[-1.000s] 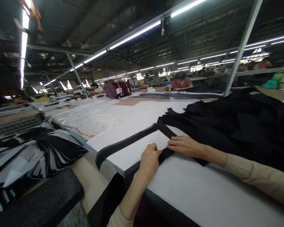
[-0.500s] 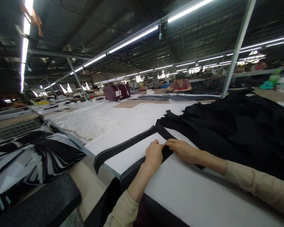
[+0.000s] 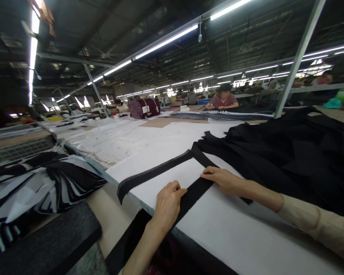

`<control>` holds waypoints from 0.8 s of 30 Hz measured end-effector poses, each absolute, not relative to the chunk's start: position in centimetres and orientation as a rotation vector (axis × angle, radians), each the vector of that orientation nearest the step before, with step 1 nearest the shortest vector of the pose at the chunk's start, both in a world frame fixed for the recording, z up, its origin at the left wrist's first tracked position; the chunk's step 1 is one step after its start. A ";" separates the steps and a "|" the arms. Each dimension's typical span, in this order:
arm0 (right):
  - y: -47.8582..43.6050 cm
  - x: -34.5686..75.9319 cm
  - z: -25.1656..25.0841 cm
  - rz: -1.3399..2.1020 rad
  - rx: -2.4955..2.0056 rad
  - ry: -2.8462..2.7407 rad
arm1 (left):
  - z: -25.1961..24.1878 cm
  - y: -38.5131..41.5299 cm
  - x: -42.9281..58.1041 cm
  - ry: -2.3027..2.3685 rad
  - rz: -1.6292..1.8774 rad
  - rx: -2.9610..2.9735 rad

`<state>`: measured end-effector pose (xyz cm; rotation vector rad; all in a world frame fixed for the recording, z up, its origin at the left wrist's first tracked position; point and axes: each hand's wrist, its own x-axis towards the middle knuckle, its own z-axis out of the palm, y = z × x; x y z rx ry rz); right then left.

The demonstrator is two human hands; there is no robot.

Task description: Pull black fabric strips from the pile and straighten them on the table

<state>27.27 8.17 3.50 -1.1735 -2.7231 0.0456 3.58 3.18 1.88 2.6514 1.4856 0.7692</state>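
Observation:
A black fabric strip [image 3: 193,195] lies slantwise over the white tabletop [image 3: 232,225] and runs down past the near edge. My right hand [image 3: 222,179] pinches its far end between thumb and fingers. Lower along the same strip, my left hand [image 3: 168,202] is closed with thumb and forefinger at its left margin; part of the strip is hidden behind that hand. Another dark strip [image 3: 157,170] with a greyish edge lies farther left, one end drooping over the table's edge. Its far end meets a black band of cloth [image 3: 202,156] that leads toward my right hand.
A big heap of black cloth [image 3: 298,152] covers the right side. Black and white pieces [image 3: 54,183] are piled at left, above a dark grey felt-like slab [image 3: 54,236]. A maroon bundle [image 3: 143,108] and a person [image 3: 223,100] are farther back, near a metal post [image 3: 299,57].
My left hand has slid down and left along the strip, away from my right hand. My right hand stays at the strip's far end. More of the strip's black face shows between them.

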 end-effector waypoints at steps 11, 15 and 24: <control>6.3 24.6 5.4 -0.075 -1.332 -3.051 | 2.3 1.0 0.4 1.431 0.810 2.353; 5.9 23.7 6.0 -0.052 -1.282 -3.131 | 1.7 -0.4 -1.0 1.446 0.847 2.415; 5.9 23.5 4.5 -0.019 -1.430 -3.051 | 1.0 -0.1 -1.0 1.487 0.737 2.725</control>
